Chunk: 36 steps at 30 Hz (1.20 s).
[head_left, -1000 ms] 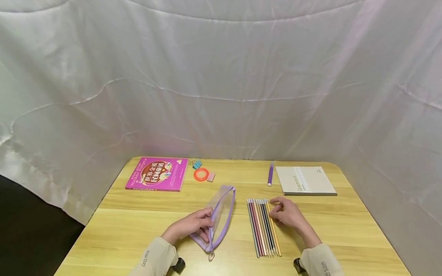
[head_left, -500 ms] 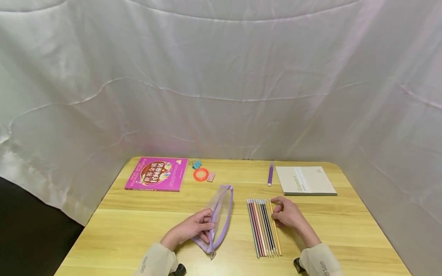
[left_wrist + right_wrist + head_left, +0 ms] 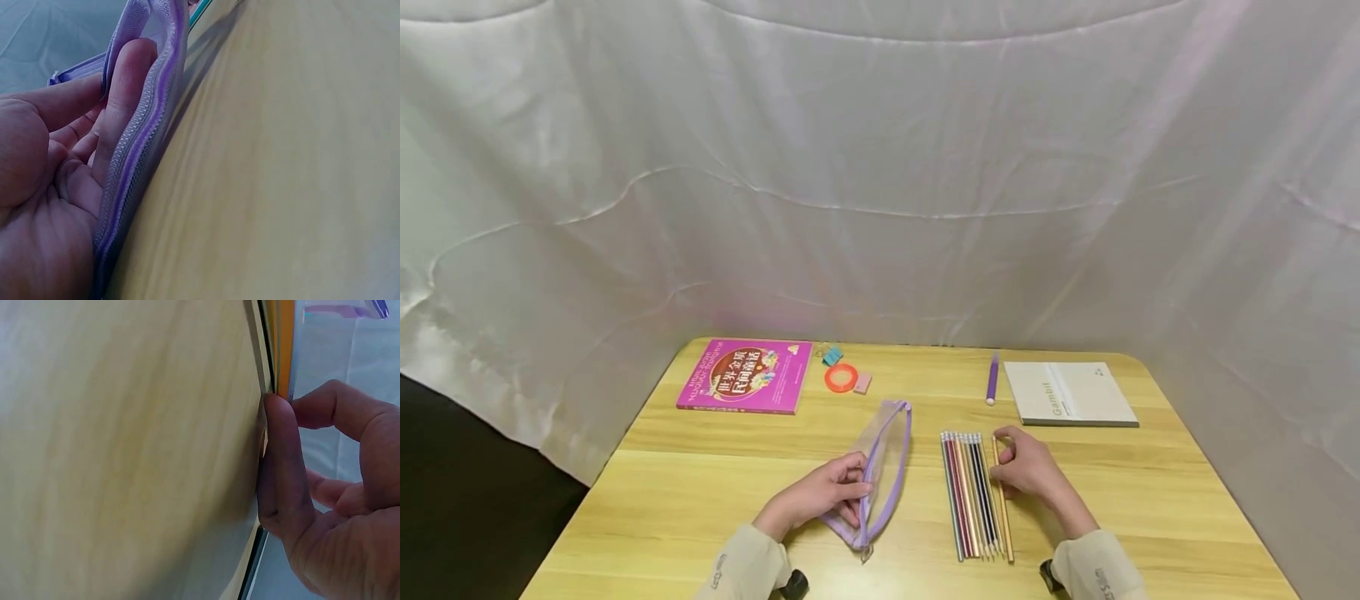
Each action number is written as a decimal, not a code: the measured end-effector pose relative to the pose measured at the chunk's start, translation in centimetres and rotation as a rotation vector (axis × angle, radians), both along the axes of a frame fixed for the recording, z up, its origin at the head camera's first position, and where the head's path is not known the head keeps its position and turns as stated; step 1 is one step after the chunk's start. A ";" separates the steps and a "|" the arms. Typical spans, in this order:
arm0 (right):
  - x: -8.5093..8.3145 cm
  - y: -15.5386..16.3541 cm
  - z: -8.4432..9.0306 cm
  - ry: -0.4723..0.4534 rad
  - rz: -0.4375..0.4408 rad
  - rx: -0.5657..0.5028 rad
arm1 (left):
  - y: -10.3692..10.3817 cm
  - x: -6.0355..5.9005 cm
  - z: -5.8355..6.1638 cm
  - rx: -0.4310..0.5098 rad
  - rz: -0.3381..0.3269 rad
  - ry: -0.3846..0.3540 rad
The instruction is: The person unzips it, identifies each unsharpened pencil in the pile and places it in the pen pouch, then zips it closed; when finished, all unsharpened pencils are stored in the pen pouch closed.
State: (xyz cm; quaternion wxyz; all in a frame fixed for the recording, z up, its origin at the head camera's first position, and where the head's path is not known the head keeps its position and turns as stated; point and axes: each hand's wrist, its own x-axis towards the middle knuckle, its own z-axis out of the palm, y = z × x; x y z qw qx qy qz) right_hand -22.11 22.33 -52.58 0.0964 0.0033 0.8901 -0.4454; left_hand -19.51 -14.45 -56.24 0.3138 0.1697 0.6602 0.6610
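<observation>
Lying lengthwise toward the person, the orange pencil [image 3: 1002, 500] is pinched by the right hand [image 3: 1028, 468]; left hand [image 3: 827, 493] grips the pouch [image 3: 883, 467].

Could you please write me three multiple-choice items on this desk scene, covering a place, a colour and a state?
1. Where does the notebook lie?
A. far right of the table
B. under the pink book
C. inside the pencil case

2. What colour is the tape roll?
A. green
B. orange
C. black

3. What is the left hand doing?
A. lying flat on bare wood
B. lifting the purple pen
C. holding the pencil case

Answers: 1 A, the notebook lies at the far right, beyond the right hand. 2 B, the tape roll is orange. 3 C, the left hand has its fingers round the purple zipper edge of the pencil case.
</observation>
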 end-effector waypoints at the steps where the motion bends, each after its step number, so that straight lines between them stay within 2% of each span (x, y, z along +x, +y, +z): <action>1: 0.0 0.0 0.0 -0.001 -0.001 -0.001 | 0.0 0.0 0.0 -0.003 -0.002 -0.003; 7: 0.2 0.4 0.1 -0.003 -0.014 -0.044 | 0.2 0.1 0.1 -0.009 0.008 -0.008; 14: 0.5 1.0 1.2 -0.023 -0.050 -0.226 | 0.3 0.3 0.2 -0.019 0.009 0.000; 19: 0.4 1.1 2.4 0.033 -0.058 -0.345 | 0.1 0.4 0.4 -0.020 0.019 0.005; 28: 0.6 -0.3 4.3 0.212 -0.096 -0.530 | 0.1 0.5 0.6 -0.006 0.016 0.008; 36: 0.7 -2.2 4.6 0.229 -0.127 -0.595 | 0.1 0.3 0.6 -0.017 0.008 0.013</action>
